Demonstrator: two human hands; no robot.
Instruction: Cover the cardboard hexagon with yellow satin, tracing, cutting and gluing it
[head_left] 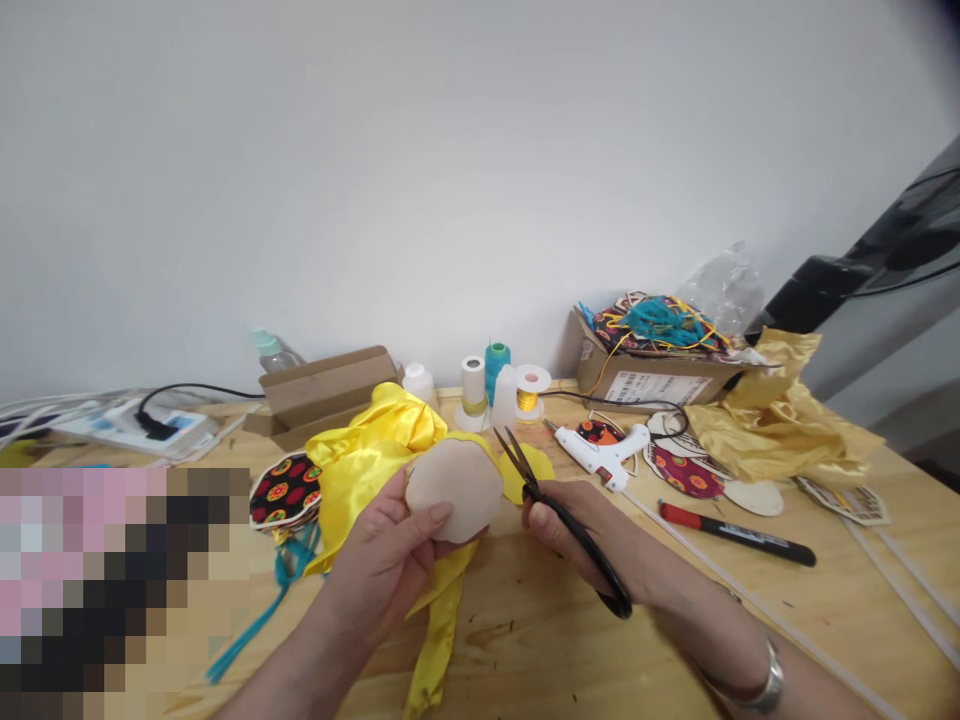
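My left hand (401,530) grips a pale, round flat piece (457,485) with a slightly wavy edge, thumb on its face. Yellow fabric (442,650) shows behind the round piece and hangs below it in a strip. In my right hand (574,525) is a pair of black-handled scissors (525,470), its blades pointing up and left, a little apart, just right of the round piece. Behind the blades lies a small yellow fabric scrap (541,475). A heap of shiny yellow satin (382,435) lies left of and behind my left hand.
A white glue gun (607,455) and a black marker with a red cap (739,532) lie to the right. Thread spools (474,385) stand near the wall. Cardboard boxes (652,385) and gold fabric (772,420) are at the back. Patterned pieces (285,490) with teal ribbon lie left.
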